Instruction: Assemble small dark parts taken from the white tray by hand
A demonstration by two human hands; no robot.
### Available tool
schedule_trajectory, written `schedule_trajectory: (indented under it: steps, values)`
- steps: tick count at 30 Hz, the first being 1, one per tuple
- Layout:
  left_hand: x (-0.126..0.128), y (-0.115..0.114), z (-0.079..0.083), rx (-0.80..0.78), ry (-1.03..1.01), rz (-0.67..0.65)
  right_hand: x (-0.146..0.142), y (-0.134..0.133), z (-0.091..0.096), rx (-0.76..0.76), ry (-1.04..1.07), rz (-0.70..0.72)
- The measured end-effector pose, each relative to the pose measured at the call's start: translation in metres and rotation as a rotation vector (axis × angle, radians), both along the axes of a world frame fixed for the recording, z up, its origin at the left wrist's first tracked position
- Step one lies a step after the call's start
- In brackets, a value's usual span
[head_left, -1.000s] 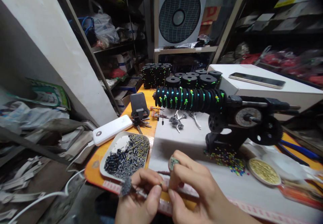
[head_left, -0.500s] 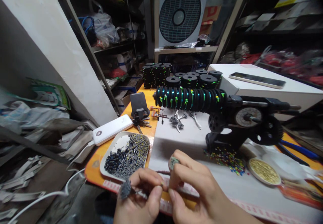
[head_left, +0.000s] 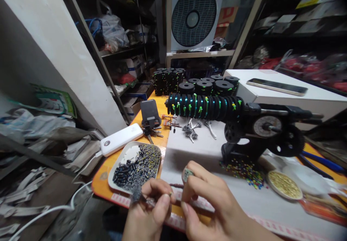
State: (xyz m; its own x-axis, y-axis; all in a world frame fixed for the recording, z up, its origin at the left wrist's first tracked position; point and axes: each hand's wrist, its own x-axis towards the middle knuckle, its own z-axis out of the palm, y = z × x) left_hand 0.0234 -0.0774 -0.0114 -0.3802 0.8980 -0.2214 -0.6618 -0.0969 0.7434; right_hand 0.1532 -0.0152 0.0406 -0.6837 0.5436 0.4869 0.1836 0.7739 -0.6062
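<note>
My left hand (head_left: 151,206) is closed in a pinch, thumb against forefinger. A small bundle of thin strands with a dark grey tufted end (head_left: 136,194) is held in it and sticks out to the left. Something tiny sits at the thumb tip, too small to name. Close beside it, my right hand (head_left: 214,197) is curled with thumb and forefinger near each other. A small grey-green piece (head_left: 187,174) shows at its fingers; most of it is hidden. Between the hands lies a thin dark rod (head_left: 176,185), partly covered.
A white tray (head_left: 110,177) of small dark and grey tubes stands left. Ahead is a black winding device (head_left: 206,107) with ringed spools. Grey-tipped bundles (head_left: 191,129), loose coloured beads (head_left: 248,172) and a dish of golden bits (head_left: 284,185) lie around. Keys (head_left: 151,132) and a power bank (head_left: 121,139) are at left.
My left hand has shifted slightly left, and the gap between the two thumbs is wider. The grey tufted end has tilted a little. My right hand has hardly moved.
</note>
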Motion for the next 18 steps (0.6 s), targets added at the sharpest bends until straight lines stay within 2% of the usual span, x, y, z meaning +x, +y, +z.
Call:
schedule_trajectory:
  steps: [4,18]
  values:
    - [0.0000,-0.0008,0.0063,-0.015,-0.092,-0.040,-0.0020,0.0012,0.0013,0.022,0.016,-0.011]
    - [0.0018,-0.0010,0.0051,0.019,-0.122,-0.075,-0.0008,-0.0008,-0.0011,0.036,0.034,-0.024]
